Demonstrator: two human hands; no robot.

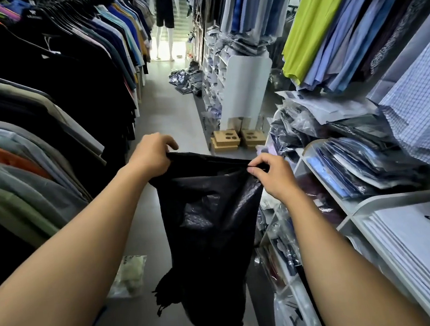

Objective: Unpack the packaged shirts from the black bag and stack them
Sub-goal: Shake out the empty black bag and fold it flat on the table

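A black plastic bag (208, 232) hangs in the aisle in front of me, its mouth held up and stretched between my hands. My left hand (152, 153) grips the bag's left rim. My right hand (273, 175) pinches the right rim. The bag sags loosely below; what is inside is hidden. Packaged shirts (363, 168) in clear plastic lie piled on the white shelf (387, 199) to my right, some leaning in a row.
A rack of hanging shirts (43, 106) lines the left. Hanging shirts and white shelf units fill the right side. A clear packet (129, 275) lies on the grey floor, cardboard boxes (226, 139) ahead, more packets (185, 79) further down, mannequins at the far end.
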